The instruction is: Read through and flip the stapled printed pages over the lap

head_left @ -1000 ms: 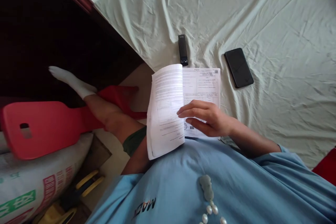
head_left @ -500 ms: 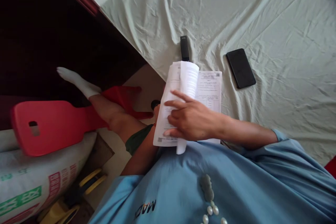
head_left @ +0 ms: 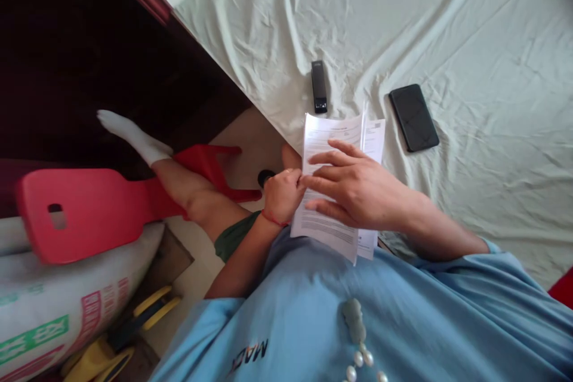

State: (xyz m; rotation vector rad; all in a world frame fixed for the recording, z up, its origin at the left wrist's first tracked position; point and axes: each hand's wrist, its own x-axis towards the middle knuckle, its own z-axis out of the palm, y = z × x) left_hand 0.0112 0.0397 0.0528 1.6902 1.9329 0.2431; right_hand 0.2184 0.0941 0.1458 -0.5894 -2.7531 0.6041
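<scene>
A stack of printed paper sheets point(head_left: 329, 218) lies partly over my lap and the edge of the cloth-covered surface, its upper sheets lifted at the right side. My left hand point(head_left: 284, 194), with a red string round the wrist, is closed on the left edge of the stack, thumb on top. Over the top sheet, my right hand point(head_left: 358, 188) has its fingers spread, palm down; it hides part of the print. Just beyond the far edge of the paper lies a black stapler-like object point(head_left: 319, 86).
On the pale wrinkled cloth point(head_left: 483, 71), a black smartphone point(head_left: 413, 117) lies to the right of the papers. At the left are a red plastic chair point(head_left: 85, 215), a printed white sack point(head_left: 40, 298) and a yellow-black object point(head_left: 154, 310) on the floor.
The curled sheets have swung over to the right, and the stack has shifted right. My left hand now shows at its left edge. My right hand has moved right.
</scene>
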